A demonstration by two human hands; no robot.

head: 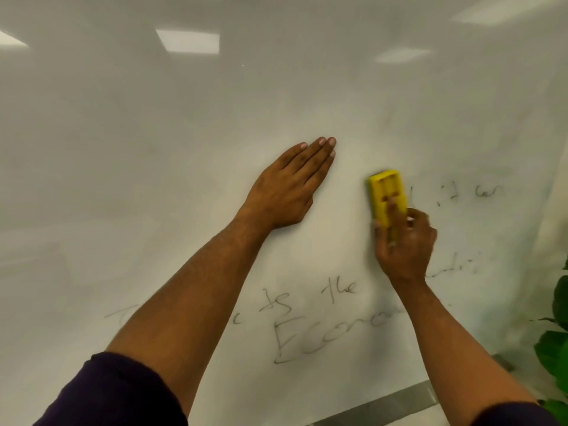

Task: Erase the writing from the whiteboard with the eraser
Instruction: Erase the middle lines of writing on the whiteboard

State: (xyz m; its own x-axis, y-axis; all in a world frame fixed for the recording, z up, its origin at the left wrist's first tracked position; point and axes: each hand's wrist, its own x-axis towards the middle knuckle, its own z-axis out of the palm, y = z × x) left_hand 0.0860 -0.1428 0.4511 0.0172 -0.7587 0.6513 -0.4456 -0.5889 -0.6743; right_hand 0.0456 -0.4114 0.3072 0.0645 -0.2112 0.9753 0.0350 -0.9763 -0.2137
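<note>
A white whiteboard [184,133] fills the view. My right hand [405,244] grips a yellow eraser [388,193] and presses it flat against the board, the eraser standing upright above my fingers. My left hand [289,186] lies flat on the board to the eraser's left, fingers together and pointing up and right, holding nothing. Black handwriting [322,330] runs below both hands, partly hidden by my forearms. Faint leftover marks [488,192] sit right of the eraser, and more smudged marks [455,267] show right of my right wrist.
A metal tray or frame strip [396,404] runs along the board's lower right edge. Green plant leaves [556,342] stand at the right edge. Ceiling lights [190,41] reflect in the upper board.
</note>
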